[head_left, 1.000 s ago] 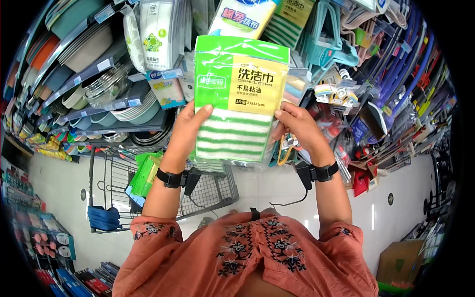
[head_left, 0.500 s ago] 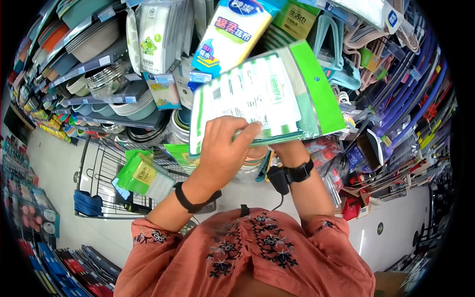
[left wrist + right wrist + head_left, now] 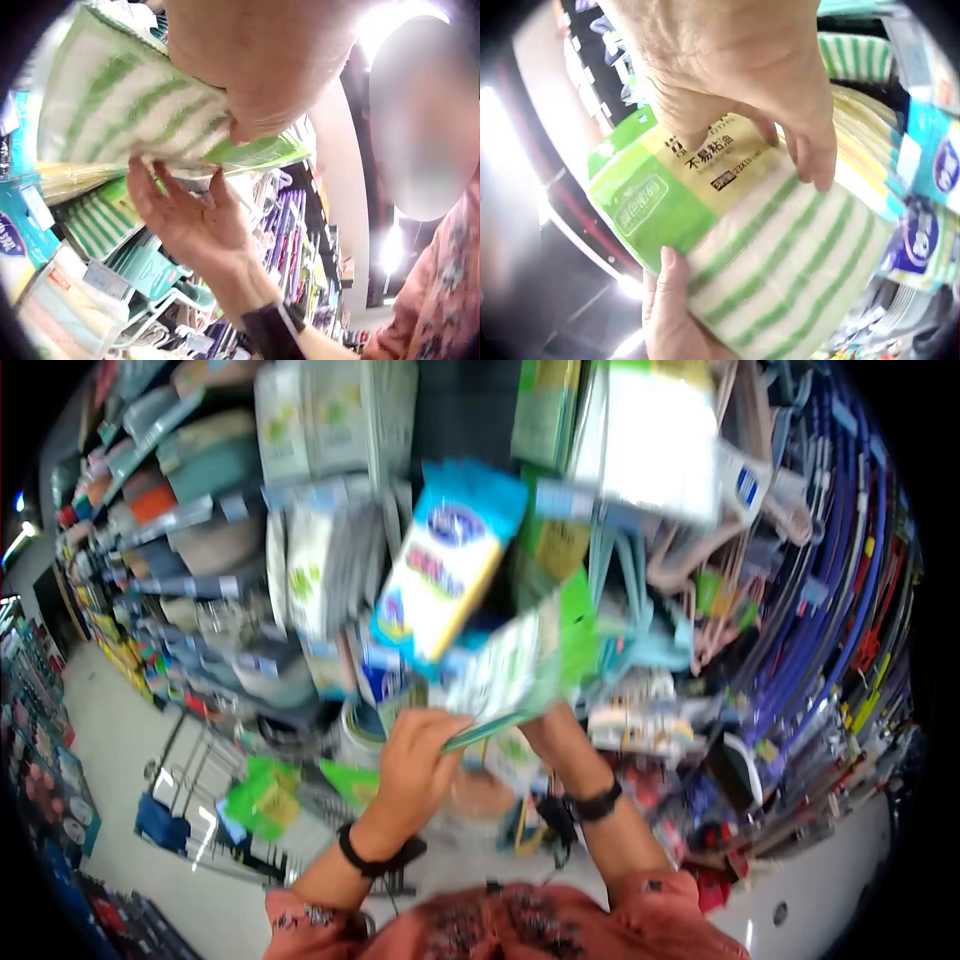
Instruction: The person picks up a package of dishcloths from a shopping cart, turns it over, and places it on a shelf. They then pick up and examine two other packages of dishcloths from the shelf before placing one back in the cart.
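A green-and-white striped dishcloth pack is held out tilted in front of the shelves, its white printed back toward me. My left hand grips its near edge; in the right wrist view the left thumb lies over the striped front and the fingers go behind. My right hand is under the pack, partly hidden by it in the head view. In the left wrist view, the right hand reaches up with loosely bent fingers, its fingertips against the pack's underside. In the right wrist view, those fingers spread over its labelled front.
A blue-and-yellow cloth pack hangs on the rack just beyond. Hangers and purple-handled poles line the right; bowls fill shelves at left. A wire cart at lower left holds green packs.
The pack was held upright, front toward me, by both sides. It has been flipped to its back, then tilted steeper. The head view now takes in more of the upper shelves.
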`<action>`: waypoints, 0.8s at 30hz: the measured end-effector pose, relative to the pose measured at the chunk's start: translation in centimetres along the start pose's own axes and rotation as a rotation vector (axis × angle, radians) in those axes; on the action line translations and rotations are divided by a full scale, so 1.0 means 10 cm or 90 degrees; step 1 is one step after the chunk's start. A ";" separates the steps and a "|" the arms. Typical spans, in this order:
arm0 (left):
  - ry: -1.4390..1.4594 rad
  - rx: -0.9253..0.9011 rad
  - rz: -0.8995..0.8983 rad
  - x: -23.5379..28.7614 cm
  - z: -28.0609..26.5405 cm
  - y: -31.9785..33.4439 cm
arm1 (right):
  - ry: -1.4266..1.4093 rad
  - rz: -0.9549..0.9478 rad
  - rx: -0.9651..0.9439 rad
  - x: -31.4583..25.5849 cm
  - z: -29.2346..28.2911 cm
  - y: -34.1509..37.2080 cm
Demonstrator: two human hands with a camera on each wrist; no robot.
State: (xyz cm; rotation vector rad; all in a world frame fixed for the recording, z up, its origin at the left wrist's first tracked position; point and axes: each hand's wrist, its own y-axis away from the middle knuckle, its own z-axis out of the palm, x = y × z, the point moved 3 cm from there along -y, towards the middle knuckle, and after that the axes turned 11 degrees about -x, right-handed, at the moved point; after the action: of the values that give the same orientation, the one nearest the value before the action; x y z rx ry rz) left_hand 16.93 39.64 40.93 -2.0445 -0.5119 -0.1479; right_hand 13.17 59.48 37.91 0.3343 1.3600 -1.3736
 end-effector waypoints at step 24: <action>0.420 0.041 -0.079 -0.40 -0.43 -1.81 | 0.442 -0.129 0.008 -1.86 -0.07 -0.63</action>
State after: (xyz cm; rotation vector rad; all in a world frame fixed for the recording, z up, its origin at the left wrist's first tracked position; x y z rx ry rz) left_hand 6.27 42.46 56.39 -1.7638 -0.2193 -0.8345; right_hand 14.11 67.28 55.91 0.7462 1.9929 -1.4975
